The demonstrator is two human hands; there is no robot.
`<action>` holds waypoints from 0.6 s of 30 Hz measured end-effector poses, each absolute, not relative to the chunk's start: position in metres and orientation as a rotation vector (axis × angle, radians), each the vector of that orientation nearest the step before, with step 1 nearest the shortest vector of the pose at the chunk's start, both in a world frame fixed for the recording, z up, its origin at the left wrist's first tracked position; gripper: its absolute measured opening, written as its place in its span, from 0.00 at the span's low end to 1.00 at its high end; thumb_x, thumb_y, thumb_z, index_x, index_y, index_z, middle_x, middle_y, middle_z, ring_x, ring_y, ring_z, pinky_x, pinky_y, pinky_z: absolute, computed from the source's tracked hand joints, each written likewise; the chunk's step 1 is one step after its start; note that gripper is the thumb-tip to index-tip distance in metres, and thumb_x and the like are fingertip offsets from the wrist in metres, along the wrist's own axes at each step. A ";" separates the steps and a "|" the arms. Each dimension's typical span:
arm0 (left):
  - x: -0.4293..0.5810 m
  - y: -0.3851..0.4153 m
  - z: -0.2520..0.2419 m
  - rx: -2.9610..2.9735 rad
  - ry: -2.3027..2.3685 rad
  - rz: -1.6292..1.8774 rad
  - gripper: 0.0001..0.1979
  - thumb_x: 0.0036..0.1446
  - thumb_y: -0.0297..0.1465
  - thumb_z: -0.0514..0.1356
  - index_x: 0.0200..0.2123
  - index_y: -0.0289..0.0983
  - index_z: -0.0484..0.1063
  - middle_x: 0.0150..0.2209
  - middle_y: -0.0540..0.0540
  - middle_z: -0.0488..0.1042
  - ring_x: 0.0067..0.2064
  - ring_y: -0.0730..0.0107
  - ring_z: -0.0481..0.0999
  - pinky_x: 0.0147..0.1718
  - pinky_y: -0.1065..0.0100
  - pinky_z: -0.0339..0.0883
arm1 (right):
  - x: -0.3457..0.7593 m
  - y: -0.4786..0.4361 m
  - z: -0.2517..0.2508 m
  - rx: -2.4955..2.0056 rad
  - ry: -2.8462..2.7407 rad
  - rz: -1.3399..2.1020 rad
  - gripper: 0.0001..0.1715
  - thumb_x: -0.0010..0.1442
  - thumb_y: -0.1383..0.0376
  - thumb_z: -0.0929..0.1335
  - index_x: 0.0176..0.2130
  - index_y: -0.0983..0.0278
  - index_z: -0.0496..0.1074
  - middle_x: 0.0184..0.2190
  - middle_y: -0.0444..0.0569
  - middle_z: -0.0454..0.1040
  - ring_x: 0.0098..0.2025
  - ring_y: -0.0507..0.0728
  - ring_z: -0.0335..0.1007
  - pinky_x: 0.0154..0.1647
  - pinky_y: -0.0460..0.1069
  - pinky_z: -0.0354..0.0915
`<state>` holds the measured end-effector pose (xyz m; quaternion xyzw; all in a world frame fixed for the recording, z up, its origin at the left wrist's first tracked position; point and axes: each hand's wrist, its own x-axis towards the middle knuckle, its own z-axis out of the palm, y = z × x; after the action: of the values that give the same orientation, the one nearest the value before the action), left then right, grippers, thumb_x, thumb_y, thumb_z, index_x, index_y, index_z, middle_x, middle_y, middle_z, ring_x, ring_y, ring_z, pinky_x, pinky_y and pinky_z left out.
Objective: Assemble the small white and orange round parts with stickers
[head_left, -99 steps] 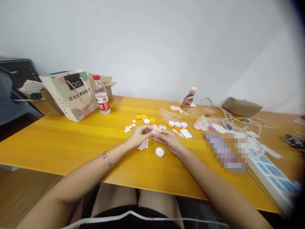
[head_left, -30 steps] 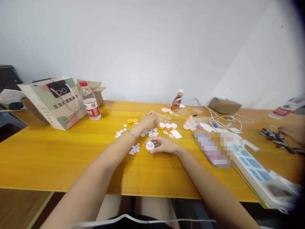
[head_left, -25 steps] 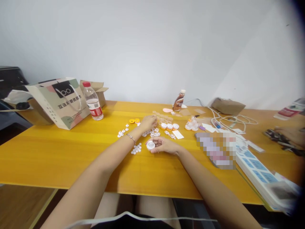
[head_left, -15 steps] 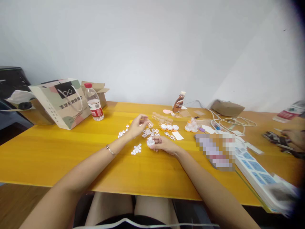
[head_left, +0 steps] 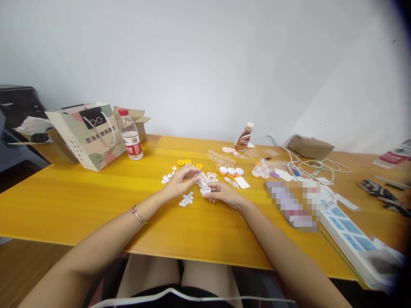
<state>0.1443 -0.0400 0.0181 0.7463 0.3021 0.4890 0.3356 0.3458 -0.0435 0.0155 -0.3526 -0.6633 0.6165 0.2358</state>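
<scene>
Both hands meet over the middle of the yellow table [head_left: 80, 201]. My right hand [head_left: 223, 194] is closed on a small round white cap [head_left: 205, 190], held just above the tabletop. My left hand [head_left: 181, 180] pinches a small clear part [head_left: 202, 180] right above that cap. A cluster of small white discs [head_left: 186, 199] lies under and between my wrists. White openwork rings [head_left: 212, 176] lie just beyond my fingers, yellow rings [head_left: 188, 163] behind my left hand, and orange-and-white caps [head_left: 231, 171] to the right of those.
At the back left stand a printed paper bag [head_left: 91, 134], a water bottle [head_left: 130, 134] and a cardboard box [head_left: 141, 117]. A brown drink bottle [head_left: 244, 137], cables [head_left: 316, 164], a brown paper bag [head_left: 310, 146] and a power strip [head_left: 351, 237] lie to the right.
My left hand reached out to the clear parts at the back, then came back with one to the cap in my right hand. The other person's hand at the far right has gone.
</scene>
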 end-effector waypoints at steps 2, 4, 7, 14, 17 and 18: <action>0.145 -0.044 0.020 2.041 0.772 1.223 0.14 0.53 0.36 0.58 0.41 0.34 0.70 0.40 0.42 0.68 0.41 0.69 0.71 0.41 0.67 0.68 | 0.344 -0.045 0.018 -0.969 -1.823 1.699 0.20 0.45 0.58 0.72 0.36 0.67 0.71 0.25 0.43 0.69 0.24 0.47 0.61 0.25 0.43 0.57; 0.146 -0.048 0.020 2.133 0.740 1.157 0.14 0.53 0.36 0.58 0.40 0.34 0.70 0.39 0.42 0.69 0.41 0.69 0.71 0.41 0.67 0.67 | 0.343 -0.047 0.020 -0.972 -1.827 1.700 0.19 0.44 0.58 0.72 0.35 0.67 0.71 0.25 0.42 0.69 0.24 0.46 0.61 0.25 0.43 0.57; 0.147 -0.050 0.020 2.199 0.726 1.140 0.13 0.53 0.35 0.58 0.40 0.34 0.70 0.39 0.42 0.70 0.39 0.71 0.71 0.41 0.67 0.67 | 0.341 -0.048 0.021 -0.995 -1.809 1.680 0.18 0.43 0.59 0.72 0.34 0.67 0.71 0.23 0.41 0.68 0.23 0.46 0.61 0.25 0.44 0.57; 0.145 -0.052 0.024 2.232 0.886 1.148 0.13 0.53 0.35 0.58 0.40 0.34 0.69 0.36 0.44 0.72 0.37 0.72 0.72 0.39 0.69 0.67 | 0.334 -0.048 0.014 -1.037 -1.775 1.519 0.20 0.44 0.57 0.72 0.36 0.66 0.72 0.20 0.40 0.66 0.21 0.47 0.58 0.24 0.44 0.54; 0.145 -0.051 0.024 2.190 0.947 1.150 0.13 0.51 0.35 0.60 0.39 0.33 0.70 0.35 0.44 0.73 0.36 0.71 0.72 0.38 0.69 0.67 | 0.331 -0.050 0.014 -1.057 -1.789 1.440 0.20 0.45 0.56 0.71 0.36 0.65 0.73 0.19 0.40 0.65 0.21 0.47 0.56 0.23 0.44 0.53; 0.145 -0.051 0.023 2.158 0.961 1.156 0.13 0.51 0.35 0.60 0.39 0.33 0.70 0.35 0.45 0.73 0.36 0.71 0.72 0.37 0.69 0.67 | 0.330 -0.051 0.014 -1.057 -1.785 1.433 0.19 0.45 0.56 0.71 0.36 0.65 0.73 0.19 0.40 0.64 0.21 0.47 0.56 0.23 0.44 0.53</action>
<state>0.1447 -0.0508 0.0234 0.7939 0.3535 0.4252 0.2529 0.3298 -0.0511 0.0139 -0.3992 -0.6741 0.5413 0.3052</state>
